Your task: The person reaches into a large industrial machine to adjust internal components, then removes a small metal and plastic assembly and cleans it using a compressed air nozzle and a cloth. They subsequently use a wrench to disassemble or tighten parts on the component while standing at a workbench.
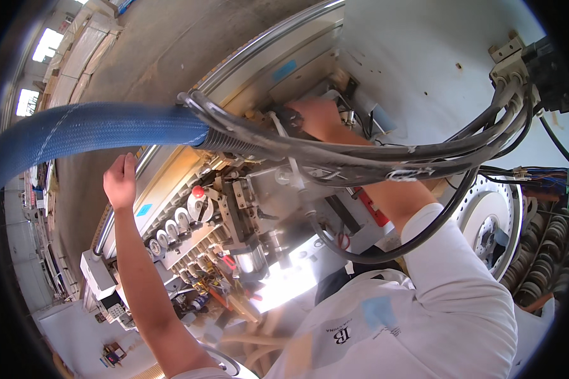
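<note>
Grey concrete floor [164,44] spreads beyond the left hand [121,180], whose fingers lie together on the machine's metal rail [146,159]. Right hand [316,117] reaches behind black cables [360,155]; its fingers' state cannot be told.

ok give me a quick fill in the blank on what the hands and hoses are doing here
1. The left hand rests on the machine's long metal ____.
2. The thick woven hose across the top is ____ in colour.
3. The right hand reaches in behind the bundle of ____ cables.
4. The small round knob near the gauges is ____.

Missing words: rail; blue; black; red
</note>
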### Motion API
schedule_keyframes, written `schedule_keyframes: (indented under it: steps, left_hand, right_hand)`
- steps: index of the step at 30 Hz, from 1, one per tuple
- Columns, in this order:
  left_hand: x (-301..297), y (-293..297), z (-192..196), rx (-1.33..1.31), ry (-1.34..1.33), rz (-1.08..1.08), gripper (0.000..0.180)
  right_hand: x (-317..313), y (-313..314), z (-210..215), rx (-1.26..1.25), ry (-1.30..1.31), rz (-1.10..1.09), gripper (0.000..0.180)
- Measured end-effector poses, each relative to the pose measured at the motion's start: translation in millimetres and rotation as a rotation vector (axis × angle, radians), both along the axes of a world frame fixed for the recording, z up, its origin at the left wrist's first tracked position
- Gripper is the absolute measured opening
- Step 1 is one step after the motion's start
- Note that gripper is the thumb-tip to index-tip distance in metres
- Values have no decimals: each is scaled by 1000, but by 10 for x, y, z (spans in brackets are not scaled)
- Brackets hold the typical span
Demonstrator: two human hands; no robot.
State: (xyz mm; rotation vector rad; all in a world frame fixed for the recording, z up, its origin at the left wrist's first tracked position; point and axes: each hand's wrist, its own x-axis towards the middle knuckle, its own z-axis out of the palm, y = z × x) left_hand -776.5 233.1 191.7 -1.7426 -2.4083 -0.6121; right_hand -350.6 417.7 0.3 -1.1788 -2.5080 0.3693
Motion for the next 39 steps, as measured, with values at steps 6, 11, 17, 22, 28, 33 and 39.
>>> schedule_keyframes:
  steps: [6, 11, 17, 22, 28, 33, 39]
  left_hand:
    - [-16, 25, -5, 34, -19, -24, 37]
    - [-40, -28, -41, 17, -34, -15, 36]
    - [2, 16, 12, 16, -38, 12, 34]
    - [-48, 11, -29, 18, -34, 0, 35]
    - [-53, -7, -45, 20, -23, 9, 36]
    - [-43, -26, 4, 10, -46, 32, 33]
    - [24, 10, 41, 33, 2, 26, 29]
  right_hand:
    - [-35, 425, 234, -77, -398, 276, 41]
    - [-39, 244, 164, 0, -351, 203, 37]
    - [-56, -14, -192, 235, 73, -29, 51]
    - [-57, 109, 133, -63, -151, -10, 51]
    - [-165, 754, 597, -1063, -170, -75, 47]
    - [-365, 873, 586, -1289, -271, -31, 42]
    - [-436, 1152, 284, -1532, -329, -66, 23]
